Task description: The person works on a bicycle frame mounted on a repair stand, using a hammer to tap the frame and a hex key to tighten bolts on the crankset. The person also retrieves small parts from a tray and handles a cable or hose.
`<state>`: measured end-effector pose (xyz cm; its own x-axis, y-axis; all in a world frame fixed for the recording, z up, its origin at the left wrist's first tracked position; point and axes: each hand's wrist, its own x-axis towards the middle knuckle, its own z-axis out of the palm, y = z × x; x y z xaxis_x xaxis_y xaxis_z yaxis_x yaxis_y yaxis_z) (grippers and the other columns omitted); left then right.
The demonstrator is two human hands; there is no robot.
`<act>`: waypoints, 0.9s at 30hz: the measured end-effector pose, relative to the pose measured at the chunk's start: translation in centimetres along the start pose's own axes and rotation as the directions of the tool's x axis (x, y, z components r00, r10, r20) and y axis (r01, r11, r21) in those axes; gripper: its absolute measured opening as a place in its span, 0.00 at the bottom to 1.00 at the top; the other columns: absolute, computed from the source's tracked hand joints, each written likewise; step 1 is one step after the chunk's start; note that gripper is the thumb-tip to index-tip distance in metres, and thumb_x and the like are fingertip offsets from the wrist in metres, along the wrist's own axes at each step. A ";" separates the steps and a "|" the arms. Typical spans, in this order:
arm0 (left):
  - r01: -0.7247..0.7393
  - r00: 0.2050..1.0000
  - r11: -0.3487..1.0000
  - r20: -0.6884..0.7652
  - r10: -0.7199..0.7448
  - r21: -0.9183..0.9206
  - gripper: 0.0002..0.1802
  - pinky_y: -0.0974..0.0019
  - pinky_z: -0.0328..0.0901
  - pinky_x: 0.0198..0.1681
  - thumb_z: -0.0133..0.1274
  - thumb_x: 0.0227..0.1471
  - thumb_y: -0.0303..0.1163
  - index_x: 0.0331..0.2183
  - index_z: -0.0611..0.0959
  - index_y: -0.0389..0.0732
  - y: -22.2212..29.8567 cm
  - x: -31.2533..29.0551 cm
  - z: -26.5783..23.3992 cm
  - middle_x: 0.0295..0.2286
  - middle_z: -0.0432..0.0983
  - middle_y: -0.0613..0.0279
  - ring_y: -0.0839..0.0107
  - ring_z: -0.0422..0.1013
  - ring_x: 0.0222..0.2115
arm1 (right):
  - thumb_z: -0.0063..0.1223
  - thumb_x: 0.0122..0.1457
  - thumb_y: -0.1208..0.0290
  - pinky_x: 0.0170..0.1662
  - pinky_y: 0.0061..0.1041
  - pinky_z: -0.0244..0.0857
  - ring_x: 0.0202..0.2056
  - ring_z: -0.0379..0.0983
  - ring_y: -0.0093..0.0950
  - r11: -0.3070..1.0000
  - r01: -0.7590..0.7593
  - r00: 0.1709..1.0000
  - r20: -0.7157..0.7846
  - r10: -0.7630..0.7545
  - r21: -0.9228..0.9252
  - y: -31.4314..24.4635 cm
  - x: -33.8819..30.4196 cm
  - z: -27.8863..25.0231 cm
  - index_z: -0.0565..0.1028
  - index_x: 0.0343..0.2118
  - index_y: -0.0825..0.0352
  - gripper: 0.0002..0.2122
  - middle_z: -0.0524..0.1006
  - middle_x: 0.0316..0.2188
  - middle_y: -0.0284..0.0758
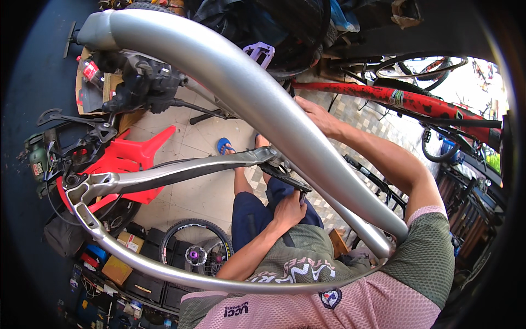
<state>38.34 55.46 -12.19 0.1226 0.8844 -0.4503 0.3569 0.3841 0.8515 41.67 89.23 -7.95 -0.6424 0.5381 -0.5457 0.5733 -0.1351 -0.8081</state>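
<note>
Gripping dark handle-like piece (pixel 303 198) in curled left hand (pixel 290 211), within loop of silver bicycle frame (pixel 241 71) | Holding right hand (pixel 319 117) at frame's right side, fingertips hidden; cannot tell openness or hold | Seeing red chair (pixel 133 152) under frame

The floor (pixel 192 192) has pale, plain tiles; toward R side the tiles are small & patterned. The person's feet in blue sandals (pixel 224 145) stand on it, approx. in the middle. On L, a red chair (pixel 145 149) is there too, partly hidden, so contact w/ floor is not clear.
</note>
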 end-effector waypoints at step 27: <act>0.105 0.992 0.989 0.085 -0.095 -0.109 0.28 0.38 0.71 0.43 0.55 0.55 0.36 0.54 0.69 0.33 3.8 -2.0 -2.0 0.33 0.80 0.31 0.33 0.77 0.36 | 0.58 0.65 0.59 0.34 0.27 0.67 0.27 0.70 0.21 0.983 0.151 0.987 0.040 -0.156 0.102 -2.1 7.3 4.3 0.66 0.70 0.58 0.31 0.78 0.27 0.34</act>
<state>37.57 55.74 -7.49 0.1664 0.8179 -0.5508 0.2650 0.5009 0.8239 33.57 89.93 -11.17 -0.7433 0.5192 -0.4217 0.4148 -0.1368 -0.8996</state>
